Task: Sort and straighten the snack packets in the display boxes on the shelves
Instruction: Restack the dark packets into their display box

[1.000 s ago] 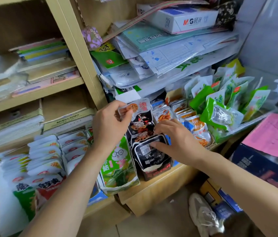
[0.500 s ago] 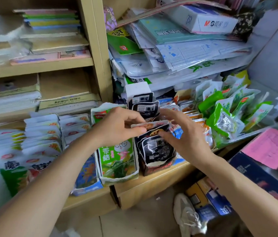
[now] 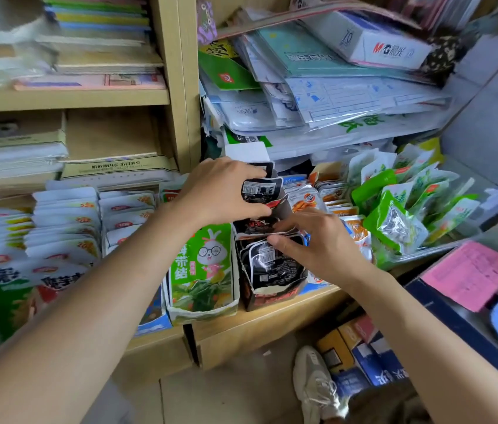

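Floor, nearest: I log pale tiles, one beige sneaker [image 3: 318, 390], and blue-and-orange cartons [image 3: 361, 356] stacked beside it under the shelf.

Shelf edge [image 3: 266, 328]: light wood, running left to right, with an upright wooden post [image 3: 180, 81] dividing the unit into two bays.

Right side, near: a dark blue box [image 3: 455, 313] with a pink printed sheet [image 3: 471, 273] lying on top.

Black display box [image 3: 272, 289]: stands at the front of the shelf, open top, front lip torn low. Black snack packets [image 3: 269, 264] stand in it on end, long axis up, faces toward me, filed front to back.

Right hand [image 3: 321, 246]: fingers curled, thumb and forefinger pinching the top edges of the front packets in the black box.

Left hand [image 3: 220, 191]: just behind, fingers closed around a black packet with barcode [image 3: 260, 189], held upright above the rear of the same row, barcode side toward me.

Green display box [image 3: 202, 270]: just left of the black one, touching it, rabbit cartoon on the front packet, upright.

Left bay: white packets with orange marks [image 3: 67, 221] in overlapping rows, leaning back.

Right of the black box: orange-and-white packets [image 3: 327, 200] filed on end, then green-and-white packets [image 3: 403, 209] in a clear tray, loosely tilted in several directions.

Farther up: a slumped heap of plastic-sleeved papers [image 3: 333, 99], topped by a white M&G paper ream [image 3: 376, 44]. Left bay upper shelves hold flat stacks of notebooks [image 3: 95, 35] and brown paper packs [image 3: 113, 166].
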A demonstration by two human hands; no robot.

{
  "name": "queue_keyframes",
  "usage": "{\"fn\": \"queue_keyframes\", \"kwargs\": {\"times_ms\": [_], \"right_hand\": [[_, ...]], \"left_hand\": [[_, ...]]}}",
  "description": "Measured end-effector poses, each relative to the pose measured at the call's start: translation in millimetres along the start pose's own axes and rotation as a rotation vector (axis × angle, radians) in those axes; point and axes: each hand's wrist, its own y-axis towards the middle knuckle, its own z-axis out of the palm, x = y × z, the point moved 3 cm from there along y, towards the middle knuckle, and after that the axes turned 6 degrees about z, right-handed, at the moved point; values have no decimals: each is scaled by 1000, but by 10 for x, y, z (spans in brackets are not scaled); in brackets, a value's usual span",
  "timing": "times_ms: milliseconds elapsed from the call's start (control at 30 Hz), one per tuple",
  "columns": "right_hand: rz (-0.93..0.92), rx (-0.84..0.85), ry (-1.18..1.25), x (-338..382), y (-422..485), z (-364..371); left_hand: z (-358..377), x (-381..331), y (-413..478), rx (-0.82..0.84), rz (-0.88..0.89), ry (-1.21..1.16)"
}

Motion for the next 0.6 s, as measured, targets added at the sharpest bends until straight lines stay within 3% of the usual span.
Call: {"fn": "queue_keyframes", "kwargs": {"times_ms": [67, 167, 433, 600], "right_hand": [[20, -41, 5, -23, 8, 20], [-4, -86, 25, -19, 6, 42], [-19, -42, 6, -78, 41, 59], [19, -83, 67, -54, 38, -28]], "left_hand": [[-11, 22, 68, -49, 9, 34], [-19, 136, 116, -152, -52, -98], [-99, 186, 97, -529, -33, -186], [10, 228, 124, -347, -52, -238]]}}
